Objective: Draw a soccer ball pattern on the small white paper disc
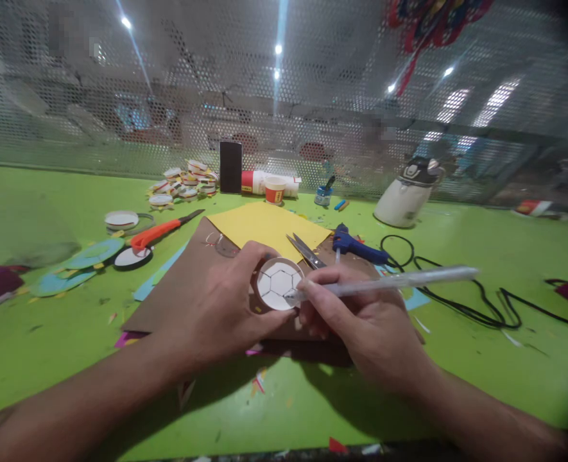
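Above brown card (175, 279) at centre, the left hand (228, 298) clasps a white disc (278, 282) by its rim, best held there: likely light, stiff, easily dented. The right hand (368, 317) pinches a pen (404, 280).

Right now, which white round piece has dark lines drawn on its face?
The piece in the left hand, under the pen; the two pieces beside the orange tool look plain.
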A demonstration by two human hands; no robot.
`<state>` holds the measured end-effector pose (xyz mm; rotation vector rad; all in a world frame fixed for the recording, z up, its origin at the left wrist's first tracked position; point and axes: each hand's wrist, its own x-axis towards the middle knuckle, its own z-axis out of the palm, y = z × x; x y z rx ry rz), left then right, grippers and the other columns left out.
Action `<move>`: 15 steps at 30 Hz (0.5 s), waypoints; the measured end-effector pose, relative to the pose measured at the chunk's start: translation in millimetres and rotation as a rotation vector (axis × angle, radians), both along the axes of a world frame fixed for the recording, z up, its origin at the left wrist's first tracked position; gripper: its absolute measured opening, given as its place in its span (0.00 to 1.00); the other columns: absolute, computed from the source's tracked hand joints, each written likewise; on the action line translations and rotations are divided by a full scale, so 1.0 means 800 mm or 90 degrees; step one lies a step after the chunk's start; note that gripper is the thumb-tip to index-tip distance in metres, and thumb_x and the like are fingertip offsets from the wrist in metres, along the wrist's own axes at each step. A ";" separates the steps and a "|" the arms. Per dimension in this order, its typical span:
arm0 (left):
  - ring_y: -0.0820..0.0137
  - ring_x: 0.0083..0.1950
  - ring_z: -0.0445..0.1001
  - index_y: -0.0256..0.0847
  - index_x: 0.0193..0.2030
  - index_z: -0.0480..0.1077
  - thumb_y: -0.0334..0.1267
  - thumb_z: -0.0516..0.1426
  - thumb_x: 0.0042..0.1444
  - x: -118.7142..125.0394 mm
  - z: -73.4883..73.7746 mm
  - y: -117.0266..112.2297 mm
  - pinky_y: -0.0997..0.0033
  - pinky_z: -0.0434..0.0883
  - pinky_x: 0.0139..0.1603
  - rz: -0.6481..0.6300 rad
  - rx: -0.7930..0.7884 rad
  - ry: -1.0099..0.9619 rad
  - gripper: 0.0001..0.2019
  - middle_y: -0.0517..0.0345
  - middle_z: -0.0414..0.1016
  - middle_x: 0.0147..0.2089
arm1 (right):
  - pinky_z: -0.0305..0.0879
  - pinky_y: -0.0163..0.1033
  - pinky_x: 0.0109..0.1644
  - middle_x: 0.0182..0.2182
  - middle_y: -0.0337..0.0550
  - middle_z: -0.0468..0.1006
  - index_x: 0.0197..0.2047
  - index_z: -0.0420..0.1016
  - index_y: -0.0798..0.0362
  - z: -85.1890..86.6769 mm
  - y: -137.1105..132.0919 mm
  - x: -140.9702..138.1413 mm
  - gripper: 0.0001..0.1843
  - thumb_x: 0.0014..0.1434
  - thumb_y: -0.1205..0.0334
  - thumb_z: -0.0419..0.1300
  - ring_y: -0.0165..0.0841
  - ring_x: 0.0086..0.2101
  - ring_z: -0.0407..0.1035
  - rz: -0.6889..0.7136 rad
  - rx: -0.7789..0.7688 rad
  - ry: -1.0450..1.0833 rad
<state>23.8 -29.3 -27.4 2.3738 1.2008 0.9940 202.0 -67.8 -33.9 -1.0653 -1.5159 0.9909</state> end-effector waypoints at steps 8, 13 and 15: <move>0.65 0.34 0.76 0.35 0.45 0.66 0.39 0.62 0.47 0.001 0.000 -0.001 0.69 0.70 0.31 -0.002 -0.014 -0.002 0.19 0.53 0.78 0.36 | 0.66 0.25 0.26 0.20 0.34 0.75 0.33 0.73 0.53 0.000 0.000 0.000 0.08 0.62 0.60 0.60 0.22 0.21 0.66 0.021 -0.014 0.026; 0.65 0.34 0.76 0.35 0.45 0.66 0.38 0.62 0.47 0.000 -0.002 0.000 0.70 0.70 0.31 -0.007 -0.007 -0.005 0.18 0.54 0.78 0.36 | 0.67 0.26 0.26 0.20 0.34 0.75 0.33 0.73 0.54 -0.001 0.000 0.000 0.08 0.62 0.59 0.60 0.22 0.21 0.66 0.024 -0.013 0.031; 0.65 0.34 0.76 0.35 0.45 0.66 0.38 0.62 0.47 0.000 -0.002 0.000 0.69 0.70 0.31 -0.006 -0.002 -0.007 0.18 0.53 0.78 0.36 | 0.67 0.26 0.26 0.20 0.34 0.75 0.33 0.73 0.54 -0.001 0.000 0.000 0.09 0.62 0.59 0.60 0.22 0.21 0.66 0.023 -0.008 0.025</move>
